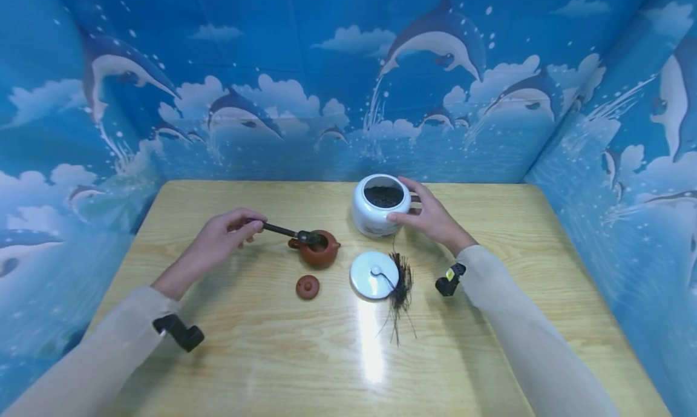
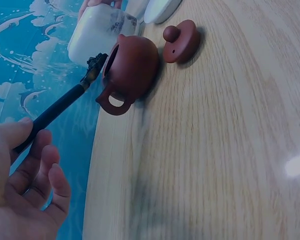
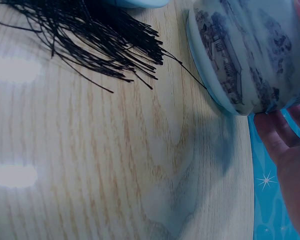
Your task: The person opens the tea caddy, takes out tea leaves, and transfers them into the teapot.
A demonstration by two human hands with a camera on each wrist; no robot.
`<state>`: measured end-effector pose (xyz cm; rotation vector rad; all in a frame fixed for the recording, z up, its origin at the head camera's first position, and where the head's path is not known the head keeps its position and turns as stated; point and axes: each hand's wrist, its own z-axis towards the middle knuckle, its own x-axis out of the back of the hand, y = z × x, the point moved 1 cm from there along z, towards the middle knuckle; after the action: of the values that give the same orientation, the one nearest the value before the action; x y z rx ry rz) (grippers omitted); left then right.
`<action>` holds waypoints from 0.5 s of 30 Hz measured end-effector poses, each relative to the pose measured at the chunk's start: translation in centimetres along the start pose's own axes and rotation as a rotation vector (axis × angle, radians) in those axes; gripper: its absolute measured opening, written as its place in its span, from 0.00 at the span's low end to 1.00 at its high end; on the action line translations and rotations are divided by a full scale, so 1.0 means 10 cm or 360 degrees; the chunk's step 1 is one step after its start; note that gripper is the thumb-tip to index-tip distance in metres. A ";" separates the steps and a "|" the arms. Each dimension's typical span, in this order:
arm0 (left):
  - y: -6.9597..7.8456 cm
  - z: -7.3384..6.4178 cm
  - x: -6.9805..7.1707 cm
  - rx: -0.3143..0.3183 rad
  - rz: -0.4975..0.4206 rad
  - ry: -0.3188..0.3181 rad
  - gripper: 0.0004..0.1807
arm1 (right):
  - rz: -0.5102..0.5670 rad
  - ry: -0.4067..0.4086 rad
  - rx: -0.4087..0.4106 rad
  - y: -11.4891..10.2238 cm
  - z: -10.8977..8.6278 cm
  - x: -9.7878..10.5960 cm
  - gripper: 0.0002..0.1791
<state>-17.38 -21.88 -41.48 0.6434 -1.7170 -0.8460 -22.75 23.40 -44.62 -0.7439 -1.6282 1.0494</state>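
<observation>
My left hand (image 1: 231, 232) pinches the dark handle of a small tea scoop (image 1: 280, 229). The scoop's tip, loaded with dark tea leaves (image 2: 96, 61), is over the mouth of a reddish-brown clay teapot (image 1: 320, 255). On the right, my right hand (image 1: 427, 216) grips the side of a white porcelain jar (image 1: 372, 217), thumb near its rim and fingers round the far side. Dark tea leaves (image 1: 383, 196) show inside the jar. In the right wrist view, the jar's wall (image 3: 270, 55) carries a painted landscape.
The teapot's clay lid (image 1: 307, 287) lies in front of the teapot. A white jar lid (image 1: 370, 272) with a dark tassel (image 1: 402, 284) lies in front of the jar. All stand on a wooden table (image 1: 261, 356), with a dolphin-print curtain (image 1: 327, 72) behind.
</observation>
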 end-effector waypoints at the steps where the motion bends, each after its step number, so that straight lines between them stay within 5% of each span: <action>1: 0.01 0.00 0.00 -0.0014 0.0015 0.0000 0.26 | 0.0002 0.0000 0.0000 0.00 0.00 0.00 0.57; 15: 0.18 0.04 -0.01 -0.0145 0.0289 0.0023 0.22 | 0.0010 -0.0006 0.0001 0.00 0.00 0.00 0.57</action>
<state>-17.72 -20.65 -40.22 0.4247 -1.6849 -0.7845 -22.76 23.42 -44.58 -0.7476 -1.6294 1.0563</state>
